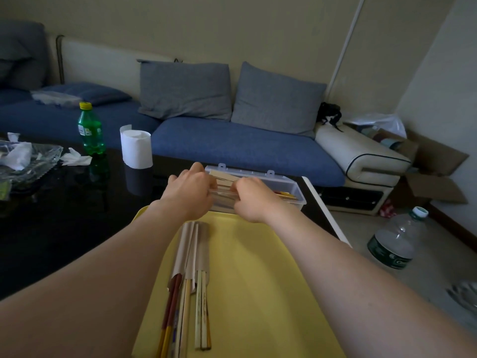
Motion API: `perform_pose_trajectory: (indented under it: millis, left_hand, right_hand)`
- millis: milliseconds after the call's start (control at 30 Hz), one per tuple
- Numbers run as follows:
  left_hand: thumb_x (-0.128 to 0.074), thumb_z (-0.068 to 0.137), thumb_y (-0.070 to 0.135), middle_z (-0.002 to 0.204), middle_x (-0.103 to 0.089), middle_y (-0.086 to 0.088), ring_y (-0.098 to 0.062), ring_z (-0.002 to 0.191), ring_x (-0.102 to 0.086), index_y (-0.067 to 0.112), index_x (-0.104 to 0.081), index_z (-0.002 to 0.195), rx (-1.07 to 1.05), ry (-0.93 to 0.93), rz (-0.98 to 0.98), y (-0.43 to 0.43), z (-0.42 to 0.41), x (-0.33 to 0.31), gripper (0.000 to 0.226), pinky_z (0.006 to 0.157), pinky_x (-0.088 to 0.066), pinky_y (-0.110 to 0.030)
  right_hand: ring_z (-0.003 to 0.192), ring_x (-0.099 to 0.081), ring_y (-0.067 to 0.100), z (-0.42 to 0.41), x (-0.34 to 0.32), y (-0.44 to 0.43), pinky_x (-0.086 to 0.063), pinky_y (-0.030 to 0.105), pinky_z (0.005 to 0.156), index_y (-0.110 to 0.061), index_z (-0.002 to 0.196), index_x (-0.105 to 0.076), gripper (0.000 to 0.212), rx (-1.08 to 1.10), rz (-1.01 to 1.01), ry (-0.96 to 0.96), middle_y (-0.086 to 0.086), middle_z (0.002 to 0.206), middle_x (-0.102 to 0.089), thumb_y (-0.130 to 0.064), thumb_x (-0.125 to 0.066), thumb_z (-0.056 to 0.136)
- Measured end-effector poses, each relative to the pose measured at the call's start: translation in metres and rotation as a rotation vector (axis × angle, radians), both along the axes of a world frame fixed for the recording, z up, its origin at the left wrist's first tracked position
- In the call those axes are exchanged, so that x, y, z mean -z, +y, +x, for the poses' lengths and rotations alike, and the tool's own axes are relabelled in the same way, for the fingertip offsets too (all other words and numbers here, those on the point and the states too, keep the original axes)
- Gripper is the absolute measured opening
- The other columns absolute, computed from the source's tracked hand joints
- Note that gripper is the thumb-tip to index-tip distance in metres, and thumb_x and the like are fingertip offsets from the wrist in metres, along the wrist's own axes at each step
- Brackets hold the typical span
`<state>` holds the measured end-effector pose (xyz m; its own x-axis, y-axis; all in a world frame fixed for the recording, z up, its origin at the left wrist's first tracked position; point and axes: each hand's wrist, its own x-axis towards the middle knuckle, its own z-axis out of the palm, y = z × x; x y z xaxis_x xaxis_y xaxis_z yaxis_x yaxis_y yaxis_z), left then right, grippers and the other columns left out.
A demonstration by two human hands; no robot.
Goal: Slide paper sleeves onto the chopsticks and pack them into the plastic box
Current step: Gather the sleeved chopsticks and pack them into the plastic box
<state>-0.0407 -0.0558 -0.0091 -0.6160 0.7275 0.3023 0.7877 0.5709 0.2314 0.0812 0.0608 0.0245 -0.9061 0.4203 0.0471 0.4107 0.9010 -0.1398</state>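
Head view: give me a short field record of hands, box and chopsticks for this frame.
left hand: grips the plastic box at its left end
right hand: fingers curled over the box contents; grasp unclear
plastic box: at the far edge of the yellow tray, paper sleeves inside
yellow tray: sleeved chopsticks lying lengthwise, ends exposed
black table: green bottle, tissue roll

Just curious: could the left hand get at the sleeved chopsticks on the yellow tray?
Probably yes: the sleeved chopsticks lie uncovered on the yellow tray, near the left hand, which must first leave the plastic box.
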Motion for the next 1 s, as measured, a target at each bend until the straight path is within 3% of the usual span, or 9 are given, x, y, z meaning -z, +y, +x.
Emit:
perform_pose_trajectory:
  millis: [133,267,400,500,600,733,800,867,1000]
  left_hand:
    - [-0.057,0.100,0.016,0.133,-0.043,-0.004,-0.024,0.108,-0.055,0.023,-0.054,0.138,0.005,-0.086,0.011,-0.002,0.004,0.000,0.039,0.099,-0.049,-0.048]
    - [-0.054,0.100,0.014,0.123,-0.048,-0.003,-0.022,0.097,-0.058,0.020,-0.049,0.130,-0.012,-0.171,0.192,-0.007,0.003,-0.002,0.031,0.088,-0.056,-0.047]
    - [-0.053,0.101,0.018,0.120,-0.049,-0.003,-0.021,0.096,-0.058,0.020,-0.050,0.127,-0.013,-0.167,0.217,-0.008,0.005,-0.002,0.026,0.086,-0.057,-0.047]
    - [-0.054,0.101,0.020,0.126,-0.049,-0.003,-0.023,0.103,-0.058,0.020,-0.049,0.131,0.021,-0.171,0.202,-0.007,0.009,-0.002,0.030,0.090,-0.057,-0.048]
    - [-0.054,0.102,0.023,0.128,-0.049,-0.005,-0.025,0.108,-0.055,0.020,-0.049,0.133,0.004,-0.136,0.179,-0.005,0.011,-0.002,0.031,0.096,-0.053,-0.049]
    - [-0.053,0.102,0.026,0.128,-0.049,-0.006,-0.027,0.112,-0.051,0.020,-0.051,0.132,-0.032,-0.077,0.166,0.001,0.015,-0.003,0.031,0.097,-0.047,-0.048]
    - [-0.052,0.102,0.026,0.128,-0.048,-0.006,-0.026,0.113,-0.050,0.021,-0.051,0.131,-0.019,-0.078,0.150,0.004,0.018,-0.002,0.030,0.096,-0.048,-0.047]
    - [-0.050,0.103,0.027,0.128,-0.049,-0.006,-0.027,0.113,-0.049,0.021,-0.052,0.131,-0.019,-0.077,0.149,0.005,0.020,-0.002,0.029,0.096,-0.048,-0.047]
    - [-0.049,0.104,0.026,0.123,-0.049,-0.004,-0.023,0.107,-0.051,0.020,-0.053,0.128,-0.041,-0.073,0.170,0.005,0.019,-0.002,0.024,0.095,-0.050,-0.048]
  right_hand:
    - [0.115,-0.062,0.032,0.010,0.002,-0.028,-0.051,0.040,0.089,-0.009,0.128,-0.062,0.037,0.024,0.335,0.174,0.011,0.122,-0.066,-0.021,-0.072,0.095]
    - [0.086,-0.066,0.025,0.013,0.003,-0.058,-0.053,0.034,0.067,-0.016,0.115,-0.065,0.026,0.151,-0.004,0.011,0.003,0.096,-0.065,-0.040,-0.065,0.102]
    - [0.074,-0.076,0.030,0.006,0.013,-0.075,-0.065,0.035,0.069,-0.007,0.138,-0.062,0.072,0.272,-0.306,-0.364,0.015,0.093,-0.071,-0.069,-0.050,0.103]
    - [0.099,-0.077,0.037,0.007,0.012,-0.090,-0.065,0.045,0.090,-0.011,0.160,-0.045,0.096,0.262,-0.337,-0.482,0.022,0.118,-0.069,-0.083,-0.048,0.096]
    - [0.127,-0.066,0.039,0.010,0.010,-0.100,-0.056,0.051,0.109,-0.012,0.160,-0.043,0.102,0.160,-0.231,-0.454,0.018,0.140,-0.061,-0.083,-0.062,0.089]
    - [0.117,-0.072,0.038,0.005,0.009,-0.100,-0.061,0.047,0.101,-0.005,0.136,-0.058,0.072,0.186,-0.268,-0.454,0.016,0.106,-0.063,-0.055,-0.079,0.089]
    - [0.115,-0.073,0.035,0.005,0.003,-0.094,-0.062,0.044,0.100,-0.006,0.107,-0.062,0.037,0.148,-0.256,-0.480,0.014,0.113,-0.069,-0.039,-0.074,0.094]
    - [0.117,-0.073,0.033,0.011,-0.005,-0.090,-0.060,0.042,0.103,-0.008,0.082,-0.059,0.028,0.084,-0.204,-0.504,0.014,0.125,-0.073,-0.029,-0.068,0.099]
    - [0.123,-0.070,0.035,0.011,0.006,-0.068,-0.060,0.042,0.103,-0.006,0.090,-0.060,0.021,0.118,-0.164,-0.530,0.016,0.129,-0.070,-0.023,-0.070,0.097]
